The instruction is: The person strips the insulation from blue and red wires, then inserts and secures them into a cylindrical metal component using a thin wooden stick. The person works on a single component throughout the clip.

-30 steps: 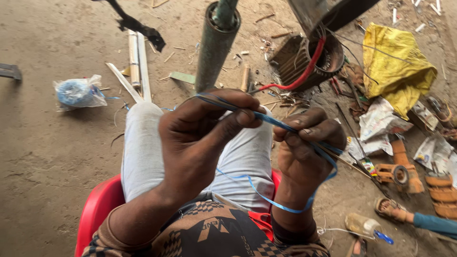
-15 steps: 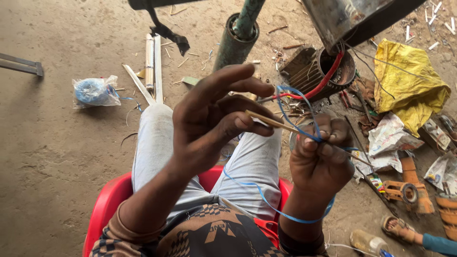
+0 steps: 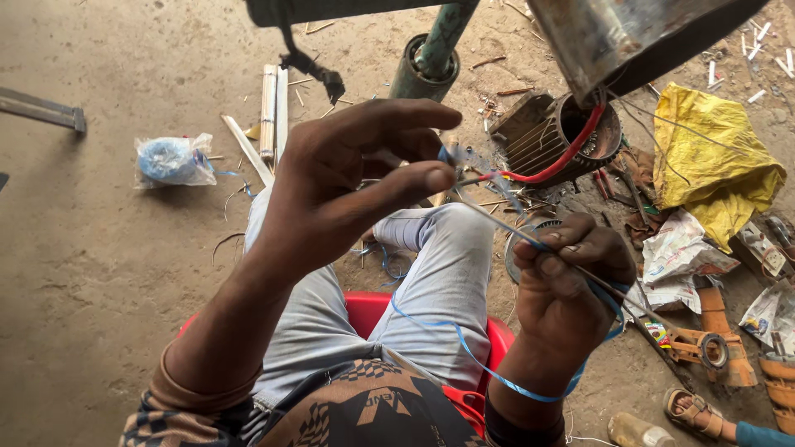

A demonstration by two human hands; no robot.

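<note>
Far left on the dirt floor (image 3: 91,273) lies a clear bag of blue strapping (image 3: 170,160). Moving in, the left hand (image 3: 348,186) is raised, thumb and forefinger pinching the blue plastic strip (image 3: 464,348) near its tip, other fingers loosely extended. The strip loops down over the lap to the right hand (image 3: 571,285), curled tight around it and a thin rod (image 3: 505,225). Beyond, a motor stator (image 3: 571,141) with red wire, then a yellow cloth (image 3: 712,157).
</note>
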